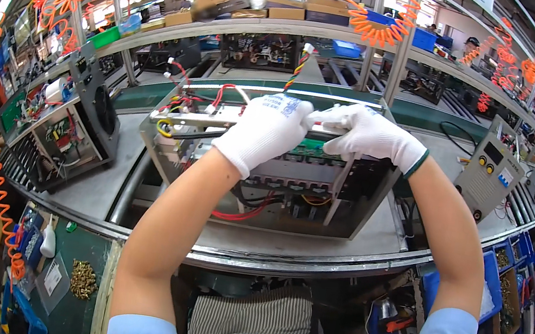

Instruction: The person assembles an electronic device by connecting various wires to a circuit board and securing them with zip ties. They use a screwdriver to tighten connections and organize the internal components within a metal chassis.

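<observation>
White knit gloves cover both hands; I see the left hand (275, 123) curled and the right hand (370, 135) with thumb and fingers bent inward, fingertips meeting or nearly so; I cannot tell what, if anything, they grip. Open-fronted metal chassis (304, 222) stands on the grey worktop (233, 234), directly below the hands.

I judge the step to be fine handwork at the chassis's upper edge; steady with the left, make small movements with the right; keep the twisted multicoloured cable (294, 74) free of the fingers; put no pressure on the green circuit board (312, 145); avoid snagging the red wires (232, 216).

Hidden: the contact point, behind the gloves; the cable's lower end, likewise; the chassis's dark interior resolves poorly; the rim view is bent and black-cornered.
</observation>
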Motion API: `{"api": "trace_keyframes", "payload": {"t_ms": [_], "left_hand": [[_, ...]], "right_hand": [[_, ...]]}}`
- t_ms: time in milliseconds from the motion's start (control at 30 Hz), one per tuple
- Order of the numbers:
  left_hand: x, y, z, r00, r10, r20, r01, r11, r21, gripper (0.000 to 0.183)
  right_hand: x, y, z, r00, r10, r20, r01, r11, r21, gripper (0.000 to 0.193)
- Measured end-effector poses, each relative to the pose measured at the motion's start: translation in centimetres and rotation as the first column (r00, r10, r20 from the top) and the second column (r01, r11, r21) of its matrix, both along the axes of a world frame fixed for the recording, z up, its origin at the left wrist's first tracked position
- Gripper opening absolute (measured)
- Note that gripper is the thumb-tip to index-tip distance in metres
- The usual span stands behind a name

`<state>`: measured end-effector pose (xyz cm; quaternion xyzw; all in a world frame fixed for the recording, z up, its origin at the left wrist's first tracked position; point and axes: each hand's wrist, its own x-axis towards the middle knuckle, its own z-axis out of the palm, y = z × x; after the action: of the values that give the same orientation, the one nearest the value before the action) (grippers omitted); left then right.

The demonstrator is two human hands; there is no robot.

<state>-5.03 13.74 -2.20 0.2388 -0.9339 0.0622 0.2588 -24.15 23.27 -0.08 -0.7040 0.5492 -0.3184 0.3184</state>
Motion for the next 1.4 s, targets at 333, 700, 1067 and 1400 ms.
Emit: {"api": "trace_keyframes", "payload": {"t_ms": [333, 700, 1067, 1400], "left_hand": [[3.1, 4.8, -4.1, 0.815, -0.307, -0.491, 0.374, 0.927, 0.041, 0.016], [-1.4, 7.5, -8.1, 0.677, 0.399, -0.618, 0.634, 0.11, 0.765, 0.027], [-4.3, 6.4, -8.0, 0.489, 0.415, -0.768, 0.764, 0.22, 0.606, 0.014], [-4.8, 7.2, -9.4, 0.515, 0.371, -0.773, 0.688, 0.359, 0.631, 0.017]], "right_hand": [[-2.2, -0.1, -0.7, 0.999, -0.001, -0.045, 0.006, 0.996, 0.094, 0.04], [-1.3, -0.5, 0.0, 0.997, 0.061, -0.042, -0.059, 0.997, 0.057, 0.085], [-1.4, -1.3, -0.2, 0.995, 0.077, -0.057, -0.075, 0.997, 0.025, 0.079], [-2.2, -0.5, -1.0, 0.994, 0.047, 0.103, -0.049, 0.999, 0.018, 0.039]]}}
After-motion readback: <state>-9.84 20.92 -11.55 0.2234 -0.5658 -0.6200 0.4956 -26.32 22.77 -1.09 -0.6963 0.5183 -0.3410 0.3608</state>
